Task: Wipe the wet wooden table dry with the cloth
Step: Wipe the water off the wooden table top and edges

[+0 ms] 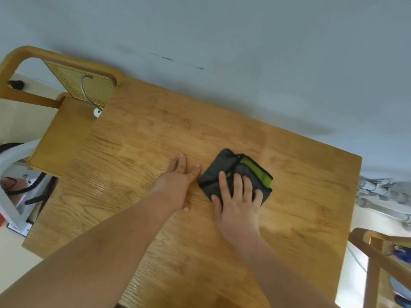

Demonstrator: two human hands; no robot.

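Note:
A folded dark grey cloth with a green stripe [224, 167] lies near the middle of the wooden table [144, 134]. My right hand [238, 201] presses flat on the cloth's near half, fingers spread over it. My left hand [178, 185] rests flat on the bare wood just left of the cloth, fingers apart and holding nothing. A faint wet sheen shows on the wood at the left, near the table's edge.
A wooden chair with a cane back [73, 85] stands at the table's far left corner, a grey cable [85, 90] draped over it. Another wooden chair [378, 252] is at the right. The grey wall [244, 52] runs along the table's far edge.

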